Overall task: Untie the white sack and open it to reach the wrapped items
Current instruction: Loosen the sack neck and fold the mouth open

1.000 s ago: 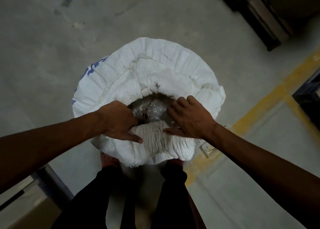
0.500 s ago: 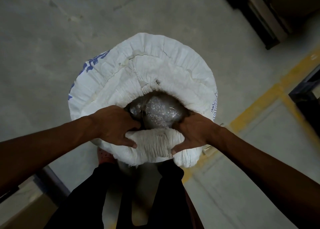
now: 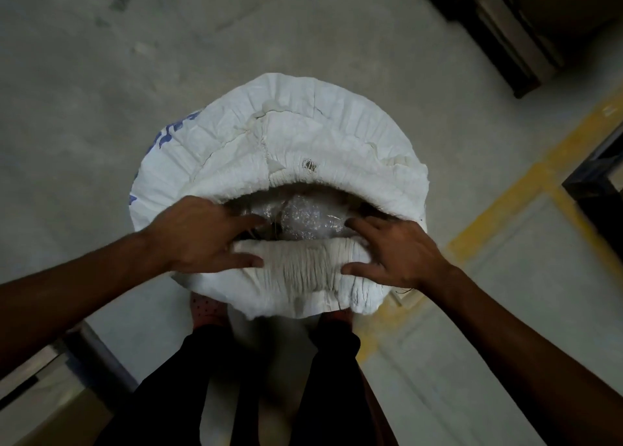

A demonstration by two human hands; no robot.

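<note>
Left hand: flat on the near-left rim of the white sack, fingers spread and reaching into the mouth, thumb under the rolled near lip; pressing, not clenched.
Sack: upright on the concrete floor, just ahead of the feet, mouth untied and gaping.
Wrapped items: bubble-wrapped bundle showing inside the opening, between the two hands.
Right hand: mirrors it at near-right, palm down, fingers splayed, thumb along the lip; loose hold.
Do it well: roll the lip down evenly, both sides together, I'd say.
</note>
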